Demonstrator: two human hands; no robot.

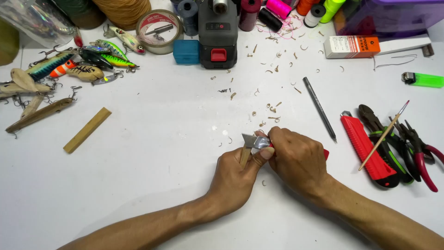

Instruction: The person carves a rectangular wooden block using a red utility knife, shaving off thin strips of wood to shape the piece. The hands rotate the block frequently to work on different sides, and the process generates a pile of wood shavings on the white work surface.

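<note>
- My left hand [233, 173] is clenched around a small pale wooden stick [244, 156], held nearly upright just above the white surface [152, 139], with the thumb pressed up near its top end.
- My right hand [296, 159] is closed on a red-handled utility knife with a bright metal blade [254, 141]; the blade lies against the top of the stick, right beside my left thumb.
- I judge the stick to be light, stiff and dry: curled wood shavings [270, 109] lie scattered over the surface beyond my hands, so it cuts in thin slivers rather than bending.
- It looks thin enough to snap or split under a hard push, so I would hold it low along the shaft, well behind the blade.
- The knife handle is mostly hidden in my fist; its grip seems firm, though I cannot tell how far the blade is extended.
- A second, larger red utility knife [367, 150] and black-handled pliers [384, 134] lie to the right, well apart from my hands.
- A flat pale wooden strip [87, 130] rests to the left.
</note>
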